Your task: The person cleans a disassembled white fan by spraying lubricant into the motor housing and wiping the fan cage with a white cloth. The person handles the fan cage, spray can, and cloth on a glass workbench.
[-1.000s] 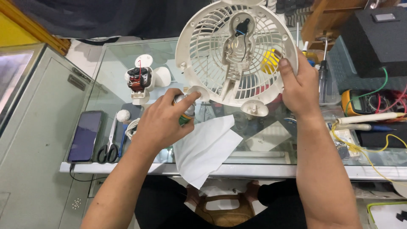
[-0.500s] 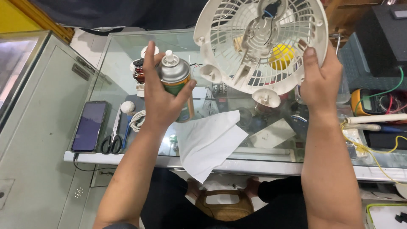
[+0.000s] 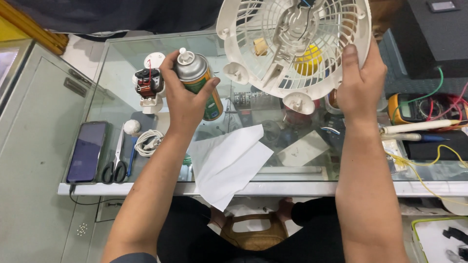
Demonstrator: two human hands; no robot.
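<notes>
White plastic fan grille (image 3: 292,44) fills the upper centre of the frame, tilted, its rim pinched in the right hand (image 3: 360,80). At centre left, the left hand (image 3: 187,100) has its grip closed around a green spray can (image 3: 197,78). Below lies white paper (image 3: 226,163) over the glass bench (image 3: 122,63) edge; scissors (image 3: 114,163) and a phone (image 3: 87,151) sit at left, a motor, perhaps, (image 3: 148,85) above.

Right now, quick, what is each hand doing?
Left hand: closed around a spray can, held upright above the glass table.
Right hand: gripping the rim of a white fan guard, lifted up.
</notes>
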